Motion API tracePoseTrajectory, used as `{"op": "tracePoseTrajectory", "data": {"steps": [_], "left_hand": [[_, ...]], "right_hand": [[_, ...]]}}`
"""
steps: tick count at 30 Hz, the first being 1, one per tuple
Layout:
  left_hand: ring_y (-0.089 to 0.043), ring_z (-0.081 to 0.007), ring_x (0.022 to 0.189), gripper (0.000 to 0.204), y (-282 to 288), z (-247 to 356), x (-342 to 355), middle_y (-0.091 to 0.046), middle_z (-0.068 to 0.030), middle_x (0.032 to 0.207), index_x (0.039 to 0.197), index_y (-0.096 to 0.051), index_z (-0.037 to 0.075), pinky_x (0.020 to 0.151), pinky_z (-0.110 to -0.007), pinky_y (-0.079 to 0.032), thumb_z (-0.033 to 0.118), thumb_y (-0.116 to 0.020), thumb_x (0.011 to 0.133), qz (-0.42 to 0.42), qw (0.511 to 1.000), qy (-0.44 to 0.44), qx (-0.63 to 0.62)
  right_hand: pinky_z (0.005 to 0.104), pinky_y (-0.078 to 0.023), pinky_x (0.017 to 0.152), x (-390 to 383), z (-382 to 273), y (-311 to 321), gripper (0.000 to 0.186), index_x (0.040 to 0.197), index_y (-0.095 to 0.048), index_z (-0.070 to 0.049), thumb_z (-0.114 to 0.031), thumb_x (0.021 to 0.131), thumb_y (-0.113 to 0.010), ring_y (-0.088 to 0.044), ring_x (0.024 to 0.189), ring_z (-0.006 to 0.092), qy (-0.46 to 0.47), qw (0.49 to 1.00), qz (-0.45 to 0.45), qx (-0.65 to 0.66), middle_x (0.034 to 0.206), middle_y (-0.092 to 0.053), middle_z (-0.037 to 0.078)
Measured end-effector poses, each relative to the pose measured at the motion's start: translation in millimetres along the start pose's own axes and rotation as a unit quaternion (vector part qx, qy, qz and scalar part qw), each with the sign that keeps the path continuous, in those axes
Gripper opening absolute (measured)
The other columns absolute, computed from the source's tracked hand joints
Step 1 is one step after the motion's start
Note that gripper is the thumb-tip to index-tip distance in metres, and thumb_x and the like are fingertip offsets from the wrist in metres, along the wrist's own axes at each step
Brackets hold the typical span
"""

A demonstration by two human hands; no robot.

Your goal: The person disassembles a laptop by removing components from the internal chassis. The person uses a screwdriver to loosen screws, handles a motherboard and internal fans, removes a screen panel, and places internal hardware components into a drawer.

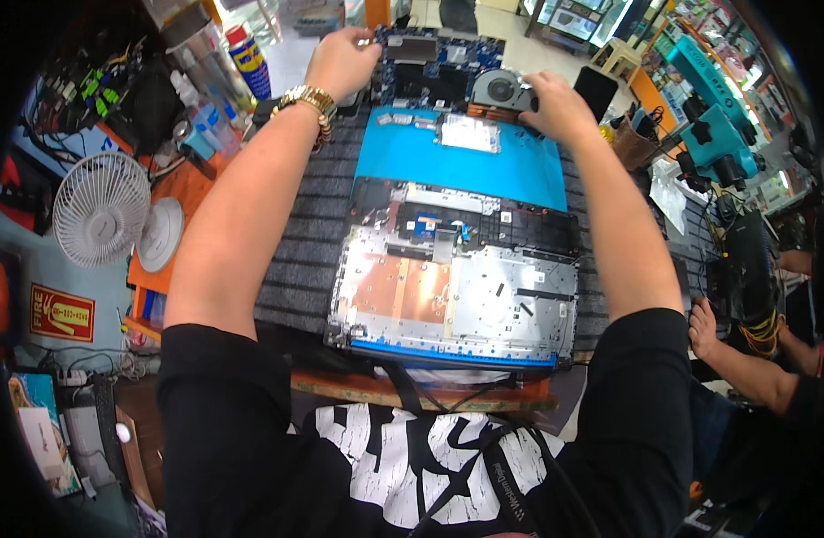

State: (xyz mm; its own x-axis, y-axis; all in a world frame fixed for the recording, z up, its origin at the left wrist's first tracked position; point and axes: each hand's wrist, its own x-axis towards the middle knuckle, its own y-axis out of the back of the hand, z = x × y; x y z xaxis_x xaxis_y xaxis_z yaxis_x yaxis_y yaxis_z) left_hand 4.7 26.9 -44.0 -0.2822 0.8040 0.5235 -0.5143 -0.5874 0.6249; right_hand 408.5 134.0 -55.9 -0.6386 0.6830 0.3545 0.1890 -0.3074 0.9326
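At the far side of the work area a dark blue circuit board (430, 76) with a silver-and-black fan (500, 90) and copper pipes at its right is raised between my hands. My left hand (340, 67) pinches its upper left edge; my right hand (560, 112) grips it by the fan's right side. Below lie a blue mat (461, 175) with a small white-labelled silver drive (466, 133) and loose small metal parts, and an opened laptop casing (511, 287) with silver plates, copper panel and a black section along its upper part, on a ridged grey work mat (295, 247).
At left are a white fan (98, 206), a spray can (249, 63) and bottles on an orange bench. At right are a dark phone-like slab (596, 90), a teal microscope (717, 143), a pen cup (634, 143), cables and a co-worker's hands and forearms (735, 359).
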Motion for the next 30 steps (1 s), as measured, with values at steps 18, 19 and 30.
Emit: {"op": "tracePoseTrajectory", "data": {"steps": [18, 19, 30], "left_hand": [[-0.072, -0.0081, 0.091, 0.026, 160, 40, -260, -0.083, -0.0027, 0.104, 0.125, -0.082, -0.002, 0.079, -0.030, -0.059, 0.019, -0.080, 0.109, -0.229, 0.968, 0.030, -0.100], [-0.073, -0.0091, 0.092, 0.025, 161, 43, -271, -0.084, -0.0041, 0.105, 0.124, -0.082, -0.001, 0.079, -0.030, -0.059, 0.017, -0.081, 0.107, -0.248, 0.963, 0.042, -0.098], [-0.075, -0.0200, 0.094, 0.024, 161, 67, -350, -0.077, -0.0084, 0.108, 0.124, -0.084, 0.003, 0.081, -0.032, -0.059, 0.003, -0.083, 0.100, -0.256, 0.959, 0.006, -0.121]], "right_hand": [[0.0339, -0.058, 0.106, -279, -48, 149, 0.041, 0.146, -0.072, 0.000, 0.002, 0.106, -0.077, -0.073, 0.115, 0.0186, -0.057, 0.946, 0.192, 0.255, 0.143, -0.073, 0.012], [0.0337, -0.057, 0.106, -297, -47, 144, 0.039, 0.146, -0.071, 0.002, 0.001, 0.108, -0.075, -0.073, 0.116, 0.0191, -0.081, 0.941, 0.198, 0.264, 0.143, -0.072, 0.013], [0.0289, -0.054, 0.105, -401, -41, 65, 0.029, 0.141, -0.071, 0.004, -0.010, 0.116, -0.072, -0.070, 0.119, 0.0147, -0.262, 0.866, 0.233, 0.356, 0.135, -0.075, 0.009]]}}
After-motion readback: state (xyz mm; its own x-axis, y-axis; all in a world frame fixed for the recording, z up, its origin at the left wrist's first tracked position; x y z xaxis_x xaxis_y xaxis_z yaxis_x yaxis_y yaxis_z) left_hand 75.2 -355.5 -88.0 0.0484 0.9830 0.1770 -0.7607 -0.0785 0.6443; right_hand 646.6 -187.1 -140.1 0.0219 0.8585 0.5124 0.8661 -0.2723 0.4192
